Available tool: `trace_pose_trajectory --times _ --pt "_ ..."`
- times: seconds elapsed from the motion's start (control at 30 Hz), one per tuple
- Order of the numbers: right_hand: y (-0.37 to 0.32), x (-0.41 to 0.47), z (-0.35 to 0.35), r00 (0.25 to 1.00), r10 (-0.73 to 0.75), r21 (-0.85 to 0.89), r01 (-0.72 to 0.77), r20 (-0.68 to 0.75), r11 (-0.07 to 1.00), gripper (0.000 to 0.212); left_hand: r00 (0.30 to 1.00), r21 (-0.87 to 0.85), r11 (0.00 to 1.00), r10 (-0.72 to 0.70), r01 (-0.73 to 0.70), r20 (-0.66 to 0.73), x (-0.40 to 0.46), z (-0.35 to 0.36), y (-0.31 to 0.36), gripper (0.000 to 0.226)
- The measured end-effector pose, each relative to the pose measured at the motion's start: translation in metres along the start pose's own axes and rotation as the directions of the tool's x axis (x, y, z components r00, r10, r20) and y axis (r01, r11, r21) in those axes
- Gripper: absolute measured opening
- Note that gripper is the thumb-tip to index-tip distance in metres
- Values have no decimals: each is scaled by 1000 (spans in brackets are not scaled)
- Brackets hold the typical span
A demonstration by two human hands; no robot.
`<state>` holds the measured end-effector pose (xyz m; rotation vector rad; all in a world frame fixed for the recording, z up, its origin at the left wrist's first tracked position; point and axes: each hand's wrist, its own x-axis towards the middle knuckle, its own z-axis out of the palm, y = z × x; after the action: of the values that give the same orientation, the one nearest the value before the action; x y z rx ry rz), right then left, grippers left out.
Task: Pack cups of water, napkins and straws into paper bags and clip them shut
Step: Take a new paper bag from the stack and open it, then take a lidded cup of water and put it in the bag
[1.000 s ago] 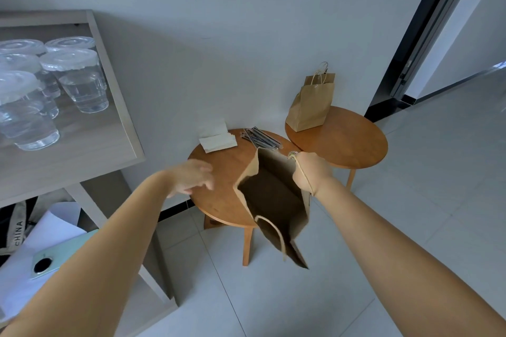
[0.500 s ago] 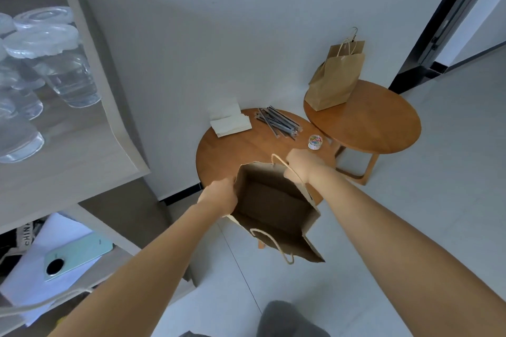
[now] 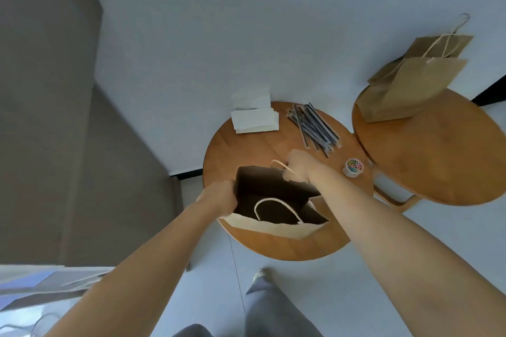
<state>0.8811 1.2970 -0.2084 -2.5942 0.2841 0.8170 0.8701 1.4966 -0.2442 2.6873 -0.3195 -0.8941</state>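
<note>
Standing open on the near round table, the paper bag is being spread at its mouth by both hands. The left hand is gripping the bag's left rim, fingers curled over the edge; the right hand is pinching the far rim close to where one cord handle is attached. The other cord handle is drooping into the dark inside, which looks bare as far as can be seen.

Judging by its look, the bag is light, thin and easily creased, stiff enough to stand only once its bottom is squared. The folded rim and the cord handles seem the safest places to hold; with a cup of water inside, supporting the bottom would be wiser.

Behind the bag on the same table, one stack of napkins is lying to the left and one loose bundle of straws, too many to count, to the right. One small tub of coloured paper clips is sitting right of the bag. Further right, a second round table is bearing what appear to be two more paper bags, leaning together against the wall. No cups are showing.
</note>
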Motion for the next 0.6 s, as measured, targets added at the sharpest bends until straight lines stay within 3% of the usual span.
trace_pose_trajectory --times 0.23,0.4,0.6 --pt "4 37 -28 975 -86 6 87 207 996 33 995 -8 996 -93 93 37 25 -13 11 14" --pt "-8 35 -47 951 -154 13 156 270 988 58 996 12 996 -85 84 23 21 -20 16 31" --pt "-38 6 -52 964 -229 -39 236 139 971 32 994 -21 999 -52 51 -93 -3 -44 22 28"
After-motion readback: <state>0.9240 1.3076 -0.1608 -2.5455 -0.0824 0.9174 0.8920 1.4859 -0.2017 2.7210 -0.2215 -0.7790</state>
